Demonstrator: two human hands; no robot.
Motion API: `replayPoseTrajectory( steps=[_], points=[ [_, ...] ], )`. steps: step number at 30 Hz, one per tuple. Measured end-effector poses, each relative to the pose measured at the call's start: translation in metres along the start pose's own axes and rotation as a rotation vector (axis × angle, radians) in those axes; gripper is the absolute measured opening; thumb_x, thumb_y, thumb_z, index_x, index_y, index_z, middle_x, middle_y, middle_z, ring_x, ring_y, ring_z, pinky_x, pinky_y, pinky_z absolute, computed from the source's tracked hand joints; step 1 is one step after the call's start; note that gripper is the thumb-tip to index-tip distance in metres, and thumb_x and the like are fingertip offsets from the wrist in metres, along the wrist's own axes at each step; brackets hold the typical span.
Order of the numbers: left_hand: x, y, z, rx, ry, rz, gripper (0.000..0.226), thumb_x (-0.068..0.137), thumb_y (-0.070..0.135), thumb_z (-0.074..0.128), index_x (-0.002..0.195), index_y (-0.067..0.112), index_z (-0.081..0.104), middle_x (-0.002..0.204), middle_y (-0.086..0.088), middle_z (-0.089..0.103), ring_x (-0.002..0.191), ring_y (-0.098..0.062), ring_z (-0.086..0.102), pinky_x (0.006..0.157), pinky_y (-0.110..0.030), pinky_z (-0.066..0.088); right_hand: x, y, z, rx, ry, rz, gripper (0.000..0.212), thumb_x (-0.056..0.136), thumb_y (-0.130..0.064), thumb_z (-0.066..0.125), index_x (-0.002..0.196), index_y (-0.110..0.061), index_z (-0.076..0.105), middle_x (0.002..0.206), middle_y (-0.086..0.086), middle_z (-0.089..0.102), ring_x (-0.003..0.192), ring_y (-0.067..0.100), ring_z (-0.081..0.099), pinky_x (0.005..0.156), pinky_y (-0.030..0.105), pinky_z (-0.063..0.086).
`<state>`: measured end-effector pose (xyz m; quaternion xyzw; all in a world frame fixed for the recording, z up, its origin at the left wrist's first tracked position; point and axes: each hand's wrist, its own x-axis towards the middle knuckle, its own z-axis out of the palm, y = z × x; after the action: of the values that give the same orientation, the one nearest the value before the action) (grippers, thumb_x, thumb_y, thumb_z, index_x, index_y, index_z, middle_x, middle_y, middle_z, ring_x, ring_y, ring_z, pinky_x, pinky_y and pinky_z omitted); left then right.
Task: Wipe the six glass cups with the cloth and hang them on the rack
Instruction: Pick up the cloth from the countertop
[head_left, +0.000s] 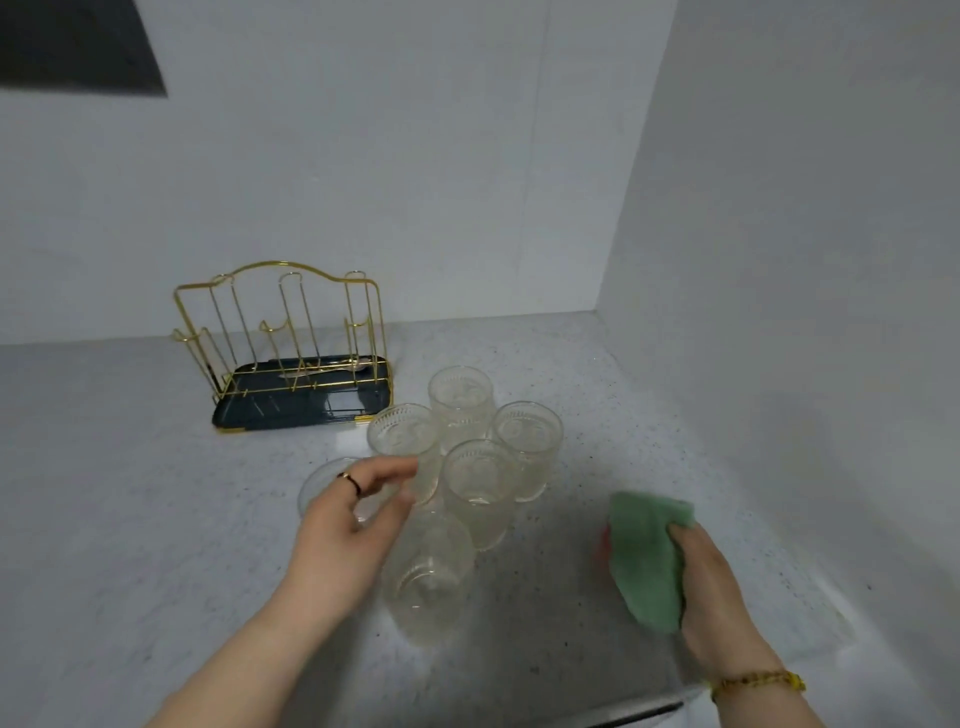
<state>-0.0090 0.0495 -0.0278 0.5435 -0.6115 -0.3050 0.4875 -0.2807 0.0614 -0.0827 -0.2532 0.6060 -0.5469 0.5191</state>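
Hands work over a speckled grey desk (156, 519). Left hand (343, 525), fingers (400, 470) half-curled, touches one of six clear ribbed glass cups (480, 478) clustered at centre. Right hand (711, 587) at four o'clock grips a folded green cloth (644, 556). Gold wire rack (280, 332) on a dark tray stands empty at ten o'clock.

The rack (283, 348) stands on the bench (130, 493) by the back edge. The cups (478, 473) sit close together to its right, nearer the front. The cloth (647, 561) is right of them.
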Motion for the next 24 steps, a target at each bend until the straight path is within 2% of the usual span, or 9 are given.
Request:
replayPoseTrajectory(
  steps=[4, 6, 7, 9, 12, 15, 19, 21, 24],
  points=[
    [-0.020, -0.017, -0.017, -0.067, 0.076, -0.130, 0.039, 0.076, -0.001, 0.066, 0.084, 0.035, 0.054, 0.092, 0.015, 0.058, 0.089, -0.002, 0.054, 0.090, -0.028, 0.041, -0.018, 0.016, 0.022, 0.244, -0.164, 0.062, 0.034, 0.084, -0.025, 0.047, 0.106, -0.004, 0.059, 0.092, 0.019, 0.071, 0.077, 0.032, 0.069, 0.059, 0.036, 0.058],
    [-0.031, -0.026, -0.020, -0.095, 0.090, -0.149, 0.038, 0.067, 0.011, 0.077, 0.081, 0.038, 0.054, 0.088, 0.009, 0.057, 0.083, 0.000, 0.055, 0.086, -0.016, 0.042, -0.024, 0.021, 0.027, 0.301, -0.187, 0.085, 0.025, 0.084, -0.019, 0.047, 0.101, -0.007, 0.060, 0.081, 0.012, 0.074, 0.069, 0.026, 0.071, 0.054, 0.034, 0.058],
    [-0.035, -0.030, -0.022, -0.104, 0.100, -0.145, 0.033, 0.060, 0.025, 0.077, 0.077, 0.043, 0.055, 0.086, 0.007, 0.057, 0.081, 0.003, 0.056, 0.079, -0.006, 0.042, -0.027, 0.023, 0.030, 0.315, -0.160, 0.093, 0.020, 0.088, -0.016, 0.045, 0.099, -0.010, 0.060, 0.078, 0.008, 0.074, 0.067, 0.023, 0.071, 0.053, 0.032, 0.058],
    [-0.043, -0.040, -0.024, -0.077, 0.078, -0.197, 0.026, 0.050, 0.043, 0.069, 0.072, 0.049, 0.056, 0.082, 0.007, 0.058, 0.080, 0.001, 0.057, 0.068, 0.000, 0.040, -0.031, 0.027, 0.034, 0.347, -0.084, 0.095, 0.018, 0.092, -0.013, 0.042, 0.096, -0.013, 0.060, 0.072, 0.003, 0.074, 0.064, 0.018, 0.071, 0.051, 0.029, 0.057],
    [-0.053, -0.058, -0.017, 0.019, -0.135, -0.338, 0.040, 0.066, 0.014, 0.077, 0.087, 0.038, 0.052, 0.092, 0.006, 0.058, 0.090, -0.015, 0.057, 0.068, -0.007, 0.038, -0.037, 0.028, 0.043, 0.325, -0.034, 0.098, 0.018, 0.092, -0.014, 0.043, 0.096, -0.014, 0.061, 0.074, 0.004, 0.073, 0.071, 0.022, 0.068, 0.055, 0.028, 0.058],
    [-0.057, -0.063, -0.006, 0.034, -0.274, -0.349, 0.058, 0.071, 0.007, 0.074, 0.114, 0.029, 0.042, 0.102, 0.011, 0.049, 0.092, -0.004, 0.048, 0.077, -0.007, 0.034, -0.046, 0.029, 0.052, 0.335, -0.010, 0.082, 0.019, 0.092, -0.013, 0.042, 0.096, -0.014, 0.061, 0.072, 0.002, 0.073, 0.070, 0.019, 0.068, 0.057, 0.027, 0.057],
    [-0.061, -0.074, 0.005, 0.015, -0.342, -0.322, 0.075, 0.073, 0.016, 0.073, 0.136, 0.019, 0.032, 0.131, 0.006, 0.040, 0.122, -0.010, 0.039, 0.094, -0.017, 0.031, -0.061, 0.034, 0.060, 0.402, 0.020, 0.059, 0.026, 0.088, -0.015, 0.052, 0.112, -0.008, 0.056, 0.080, 0.004, 0.072, 0.074, 0.019, 0.067, 0.058, 0.027, 0.057],
    [-0.059, -0.073, 0.013, -0.025, -0.345, -0.369, 0.080, 0.069, 0.014, 0.076, 0.135, 0.022, 0.030, 0.133, 0.005, 0.040, 0.120, -0.012, 0.042, 0.093, -0.020, 0.038, -0.068, 0.037, 0.061, 0.426, 0.024, 0.042, 0.038, 0.079, -0.021, 0.065, 0.113, -0.006, 0.056, 0.080, 0.005, 0.073, 0.073, 0.020, 0.069, 0.055, 0.026, 0.058],
    [-0.050, -0.070, 0.022, -0.102, -0.281, -0.402, 0.090, 0.061, 0.008, 0.081, 0.133, 0.024, 0.031, 0.132, -0.006, 0.047, 0.118, -0.022, 0.048, 0.097, -0.032, 0.044, -0.076, 0.038, 0.061, 0.452, 0.032, 0.012, 0.023, 0.092, -0.009, 0.041, 0.110, -0.006, 0.055, 0.072, 0.001, 0.074, 0.064, 0.013, 0.070, 0.052, 0.024, 0.057]
  ],
)
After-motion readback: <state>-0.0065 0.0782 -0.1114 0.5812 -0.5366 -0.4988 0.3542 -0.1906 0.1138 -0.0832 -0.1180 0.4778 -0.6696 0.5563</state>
